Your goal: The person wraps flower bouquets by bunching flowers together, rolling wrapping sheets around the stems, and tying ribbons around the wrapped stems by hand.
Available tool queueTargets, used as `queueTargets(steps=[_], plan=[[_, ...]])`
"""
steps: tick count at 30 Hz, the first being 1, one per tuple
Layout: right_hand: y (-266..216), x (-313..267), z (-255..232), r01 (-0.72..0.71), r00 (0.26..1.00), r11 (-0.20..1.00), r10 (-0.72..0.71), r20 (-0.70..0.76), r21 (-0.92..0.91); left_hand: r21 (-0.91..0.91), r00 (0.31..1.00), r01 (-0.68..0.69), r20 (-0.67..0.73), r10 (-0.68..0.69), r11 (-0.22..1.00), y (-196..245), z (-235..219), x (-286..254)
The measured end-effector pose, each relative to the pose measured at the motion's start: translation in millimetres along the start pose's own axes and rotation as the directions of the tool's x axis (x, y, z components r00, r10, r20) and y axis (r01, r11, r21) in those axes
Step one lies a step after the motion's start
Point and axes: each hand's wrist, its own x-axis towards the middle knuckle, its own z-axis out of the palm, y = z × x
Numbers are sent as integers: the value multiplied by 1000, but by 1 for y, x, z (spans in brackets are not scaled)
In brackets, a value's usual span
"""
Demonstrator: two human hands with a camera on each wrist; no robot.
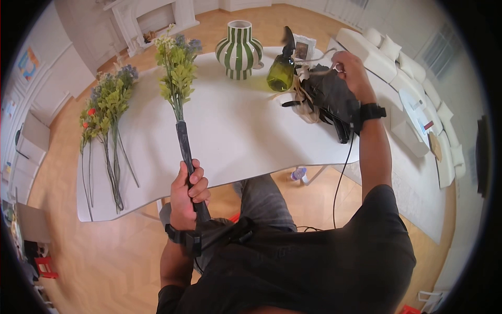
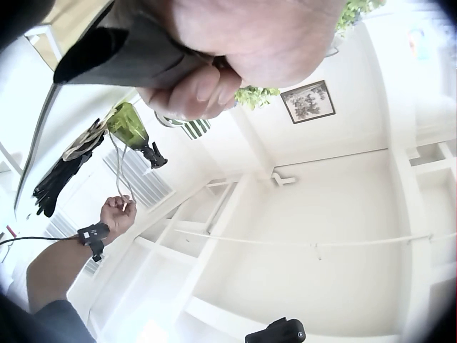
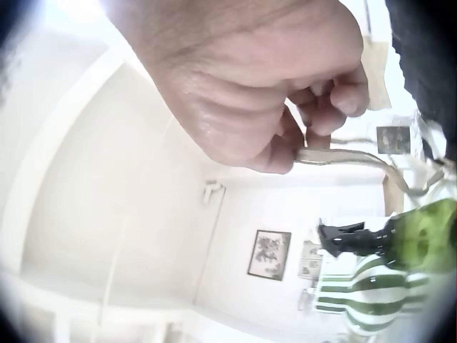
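Note:
My left hand (image 1: 189, 191) grips the black-wrapped stems (image 1: 184, 141) of a bouquet (image 1: 178, 78), held upright in front of me with its leaves and pale and blue flowers at the top. At the right of the table, my right hand (image 1: 354, 73) is raised and pinches a thin beige ribbon (image 3: 350, 156) between thumb and fingers. The ribbon runs down toward a pile of beige ribbons (image 1: 308, 109) beside a black bundle (image 1: 329, 91). In the left wrist view, the black bundle (image 2: 61, 179) hangs over the table's edge, below the ribbons.
Loose flower stems (image 1: 112, 104) lie on the left of the white table (image 1: 141, 167). A green-and-white striped vase (image 1: 239, 52) stands at the back, next to a green spray bottle (image 1: 281, 76) and a small picture frame (image 1: 304, 48). A cable (image 1: 342, 180) trails from my right wrist.

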Motion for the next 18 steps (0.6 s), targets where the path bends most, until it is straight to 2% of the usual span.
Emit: queueTargets(steps=[1,2,3,5,7,9,11,12,13,14,15,16,17,18], plan=[[-2,11,-6,-21,1000,962,19,11,274,-2,1000,-6,6,6,1000,0,0,-1],[-6,22,-11,-45,999,849,33,31,526,-13,1000,0,14,0,1000,0,-1,-2],[-10,33,-18,-40,999,850,24,36,525,-24,1000,6,20,-6,1000,0,-1,-3],[-27,47,-28,119,992,746,-54,-118,655,-29,1000,-1,11,1,1000,0,-2,-6],[-57,57,-40,265,960,657,-109,-259,706,-30,1000,1,-2,-1,1000,1,-3,-8],[-95,59,-56,430,898,650,-235,-372,626,-22,1000,-2,12,3,1000,2,-4,-7],[-145,29,-43,616,787,599,-439,-433,511,-32,1000,-2,9,3,999,1,-1,-7],[-167,8,-25,606,796,593,-437,-420,531,-40,1000,1,7,-1,999,2,0,-7],[-189,-15,-3,713,702,610,-617,-356,347,-47,1000,8,24,-7,999,3,0,-7],[-197,-28,15,807,590,567,-768,-250,163,-37,1000,3,32,-1,999,4,0,-8],[-184,-27,34,768,621,594,-782,-53,241,-29,999,-3,39,4,1000,5,0,-8],[-165,-28,56,719,613,625,-776,146,304,-32,999,-17,43,19,999,5,0,-9],[-162,-70,100,554,791,830,-550,266,68,-35,999,-39,22,39,999,5,2,-11],[-142,-99,137,687,635,726,-621,458,31,-24,998,-50,31,51,998,4,4,-12]])
